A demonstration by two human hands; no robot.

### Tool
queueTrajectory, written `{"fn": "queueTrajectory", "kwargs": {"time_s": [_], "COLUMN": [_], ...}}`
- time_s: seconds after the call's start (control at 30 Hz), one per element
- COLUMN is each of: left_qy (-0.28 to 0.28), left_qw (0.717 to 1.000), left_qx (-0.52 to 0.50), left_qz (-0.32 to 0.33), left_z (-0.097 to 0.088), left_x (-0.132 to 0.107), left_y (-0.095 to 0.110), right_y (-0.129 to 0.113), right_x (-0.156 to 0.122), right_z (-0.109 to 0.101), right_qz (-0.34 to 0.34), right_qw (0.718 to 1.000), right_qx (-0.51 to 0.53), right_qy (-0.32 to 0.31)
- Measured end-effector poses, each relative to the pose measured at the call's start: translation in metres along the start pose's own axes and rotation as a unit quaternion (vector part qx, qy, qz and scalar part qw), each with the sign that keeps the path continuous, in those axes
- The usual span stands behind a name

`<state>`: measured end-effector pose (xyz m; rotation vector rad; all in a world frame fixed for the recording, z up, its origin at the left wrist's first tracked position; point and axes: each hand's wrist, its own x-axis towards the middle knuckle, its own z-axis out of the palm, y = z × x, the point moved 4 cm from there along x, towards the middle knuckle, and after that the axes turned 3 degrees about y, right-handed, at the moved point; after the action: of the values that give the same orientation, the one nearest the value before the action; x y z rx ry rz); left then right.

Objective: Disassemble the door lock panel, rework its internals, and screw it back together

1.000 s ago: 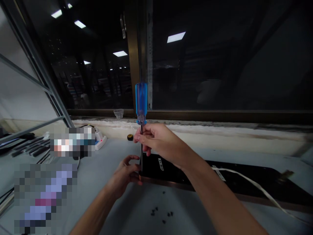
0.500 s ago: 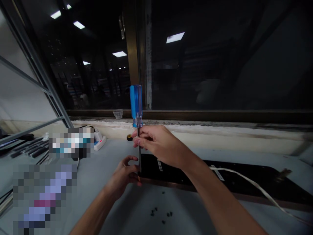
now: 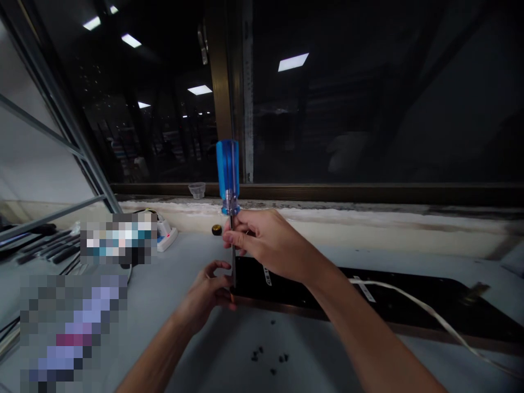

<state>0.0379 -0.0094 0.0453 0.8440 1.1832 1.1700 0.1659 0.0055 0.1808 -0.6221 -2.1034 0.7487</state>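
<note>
A screwdriver (image 3: pixel 228 172) with a blue, partly clear handle stands upright, its tip down at the left end of a long black flat device (image 3: pixel 327 284) with copper-coloured sides. My right hand (image 3: pixel 266 240) pinches the metal shaft just below the handle. At the device's left corner, my left hand (image 3: pixel 207 297) grips the edge, with thumb and forefinger close around the screwdriver's tip. Whatever the tip rests on is hidden by those fingers. Several small dark screws (image 3: pixel 282 358) lie loose on the grey table (image 3: pixel 229 360) in front of the device.
A white cable (image 3: pixel 426 303) runs from the device to the right. Behind it are a small black-and-gold round piece (image 3: pixel 216 230), a white power strip (image 3: pixel 167 239) and a clear plastic cup (image 3: pixel 197 190) on the sill. A metal frame (image 3: pixel 92 164) stands left, before dark windows.
The screwdriver's handle has turned a little about its own axis and shows a different blue face. Both hands have stayed almost in place, and the screws lie as before.
</note>
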Motion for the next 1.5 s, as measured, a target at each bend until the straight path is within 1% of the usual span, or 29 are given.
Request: {"fn": "queueTrajectory", "kwargs": {"time_s": [0.2, 0.27, 0.4, 0.47, 0.57, 0.67, 0.73, 0.77, 0.9, 0.97, 1.07, 1.13, 1.17, 1.23, 1.27, 1.33, 1.37, 1.43, 1.47, 1.5], "left_qy": [0.001, -0.001, -0.001, 0.0, -0.001, -0.007, -0.016, -0.02, -0.028, -0.028, -0.024, -0.009, 0.011, 0.075, 0.11, 0.16, 0.164, 0.147, 0.134, 0.113], "left_qw": [1.0, 1.0, 1.0, 1.0, 1.0, 1.0, 1.0, 1.0, 0.999, 1.0, 0.999, 0.998, 0.996, 0.987, 0.977, 0.943, 0.921, 0.88, 0.867, 0.861], "left_qx": [-0.011, -0.013, -0.013, -0.007, -0.001, -0.003, -0.003, -0.003, -0.003, 0.003, 0.029, 0.065, 0.086, 0.137, 0.171, 0.262, 0.32, 0.419, 0.447, 0.46], "left_qz": [-0.001, 0.002, 0.007, 0.005, 0.005, -0.004, -0.013, -0.015, -0.016, -0.014, -0.009, -0.005, 0.003, 0.038, 0.066, 0.124, 0.148, 0.167, 0.175, 0.185], "left_z": [0.0, 0.0, -0.001, -0.001, 0.0, 0.001, 0.002, 0.002, 0.001, 0.003, 0.006, 0.005, 0.002, -0.009, -0.017, -0.029, -0.032, -0.03, -0.026, -0.019], "left_x": [0.0, 0.0, 0.0, 0.0, -0.001, -0.002, -0.002, -0.002, -0.002, -0.003, -0.006, -0.008, -0.008, -0.011, -0.014, -0.024, -0.031, -0.044, -0.051, -0.057], "left_y": [0.0, 0.0, -0.001, -0.001, 0.0, 0.001, 0.001, 0.001, -0.001, -0.002, 0.0, 0.005, 0.009, 0.019, 0.024, 0.029, 0.028, 0.015, 0.005, -0.006], "right_y": [0.001, 0.0, -0.004, -0.005, -0.005, -0.002, -0.001, -0.002, -0.005, -0.005, -0.006, -0.008, -0.01, -0.013, -0.016, -0.018, -0.018, -0.012, -0.007, -0.002], "right_x": [-0.003, -0.003, -0.001, 0.0, 0.001, 0.001, 0.0, -0.001, -0.003, -0.005, -0.007, -0.009, -0.01, -0.015, -0.018, -0.029, -0.036, -0.055, -0.067, -0.08], "right_z": [-0.001, -0.001, -0.001, 0.0, 0.0, 0.0, -0.002, -0.005, -0.02, -0.027, -0.035, -0.039, -0.042, -0.047, -0.05, -0.054, -0.055, -0.058, -0.058, -0.059], "right_qz": [0.003, 0.001, -0.003, -0.008, -0.007, 0.001, 0.006, 0.006, 0.011, 0.015, 0.011, 0.012, 0.014, 0.019, 0.021, 0.027, 0.035, 0.064, 0.083, 0.101], "right_qw": [0.997, 0.998, 0.999, 0.998, 0.996, 0.998, 0.999, 0.998, 0.988, 0.985, 0.985, 0.984, 0.982, 0.978, 0.977, 0.977, 0.978, 0.978, 0.977, 0.975], "right_qx": [0.044, 0.04, -0.003, -0.029, -0.049, -0.024, 0.018, 0.043, 0.102, 0.1, 0.084, 0.085, 0.088, 0.098, 0.102, 0.109, 0.112, 0.118, 0.122, 0.127], "right_qy": [-0.063, -0.044, 0.034, 0.055, 0.07, 0.06, 0.049, 0.054, 0.119, 0.138, 0.149, 0.159, 0.167, 0.183, 0.187, 0.181, 0.174, 0.159, 0.155, 0.154]}}
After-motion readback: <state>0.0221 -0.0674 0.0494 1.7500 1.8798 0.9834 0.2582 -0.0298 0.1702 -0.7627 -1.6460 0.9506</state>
